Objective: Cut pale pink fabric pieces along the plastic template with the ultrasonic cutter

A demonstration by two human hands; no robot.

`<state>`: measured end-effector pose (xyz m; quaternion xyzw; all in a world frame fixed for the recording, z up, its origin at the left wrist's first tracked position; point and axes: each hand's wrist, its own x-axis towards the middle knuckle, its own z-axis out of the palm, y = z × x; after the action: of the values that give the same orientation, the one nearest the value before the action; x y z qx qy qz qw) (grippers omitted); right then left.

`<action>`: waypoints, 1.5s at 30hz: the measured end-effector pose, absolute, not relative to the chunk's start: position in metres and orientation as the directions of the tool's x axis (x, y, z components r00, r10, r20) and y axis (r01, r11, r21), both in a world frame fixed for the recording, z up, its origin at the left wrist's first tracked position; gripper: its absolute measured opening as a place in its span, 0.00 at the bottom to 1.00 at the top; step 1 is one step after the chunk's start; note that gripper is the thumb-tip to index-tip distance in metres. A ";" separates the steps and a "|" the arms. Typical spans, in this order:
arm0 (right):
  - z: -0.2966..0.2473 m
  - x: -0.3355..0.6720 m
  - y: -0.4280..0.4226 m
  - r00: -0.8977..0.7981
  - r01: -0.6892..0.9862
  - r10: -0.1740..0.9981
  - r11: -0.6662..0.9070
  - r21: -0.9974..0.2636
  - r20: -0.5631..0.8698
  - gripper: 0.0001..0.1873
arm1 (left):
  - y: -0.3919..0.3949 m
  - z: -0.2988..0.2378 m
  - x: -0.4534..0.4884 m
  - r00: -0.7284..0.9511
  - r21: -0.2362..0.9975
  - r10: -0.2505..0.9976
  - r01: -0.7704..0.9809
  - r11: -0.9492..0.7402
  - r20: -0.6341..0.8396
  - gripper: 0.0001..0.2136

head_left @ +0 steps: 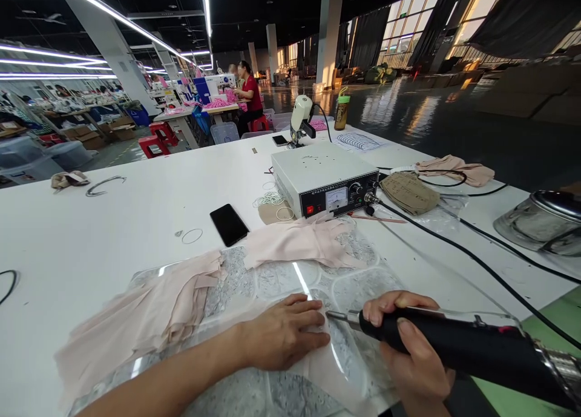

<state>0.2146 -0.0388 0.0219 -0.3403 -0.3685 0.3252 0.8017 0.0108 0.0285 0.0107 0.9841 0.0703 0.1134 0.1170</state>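
My left hand (pixel 290 332) lies flat with its fingers stretched out, pressing a pale pink fabric piece (pixel 327 374) onto a glossy grey-patterned mat (pixel 240 284). In my right hand (pixel 413 350) is a thick black handheld ultrasonic tool (pixel 454 338), fingers and thumb wrapped round its body. Its slim metal tip points left and ends just beside my left fingertips; whether it touches the fabric I cannot tell. A stack of pink fabric pieces (pixel 154 314) lies left of my forearm. Another fabric pile (pixel 299 241) lies beyond my left hand.
A control box (pixel 327 175) stands behind the mat, its black cable (pixel 454 247) running to the right. Nearby are a phone (pixel 229 224), a brown fabric bundle (pixel 408 192), a glass jar (pixel 540 223) and a bottle (pixel 342 111). A person in red (pixel 251 93) sits farther back.
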 end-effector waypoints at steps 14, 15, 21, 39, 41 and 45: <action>0.020 0.218 -0.049 0.474 -0.318 0.815 0.511 -0.799 0.333 0.05 | 0.030 0.013 0.012 0.965 0.247 0.145 0.089 -0.965 0.218 0.11; 0.020 0.218 -0.049 0.471 -0.315 0.816 0.510 -0.801 0.335 0.05 | 0.030 0.013 0.012 0.966 0.246 0.146 0.091 -0.965 0.215 0.11; 0.021 0.220 -0.046 0.437 -0.287 0.825 0.506 -0.814 0.359 0.06 | 0.029 0.011 0.012 0.965 0.247 0.157 0.103 -0.964 0.212 0.12; 0.022 0.220 -0.059 0.501 -0.350 0.806 0.522 -0.778 0.316 0.04 | 0.029 0.016 0.012 0.966 0.263 0.159 0.102 -0.959 0.206 0.12; 0.020 0.220 -0.060 0.487 -0.351 0.813 0.516 -0.781 0.318 0.04 | 0.029 0.017 0.012 0.964 0.263 0.157 0.098 -0.960 0.215 0.11; 0.017 0.221 -0.062 0.449 -0.336 0.826 0.510 -0.792 0.342 0.03 | 0.029 0.018 0.012 0.962 0.263 0.166 0.107 -0.959 0.217 0.12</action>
<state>0.2213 -0.0616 0.0175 -0.3287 -0.3726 0.3698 0.7851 0.0121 0.0289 0.0182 0.9825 0.0694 0.1192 0.1252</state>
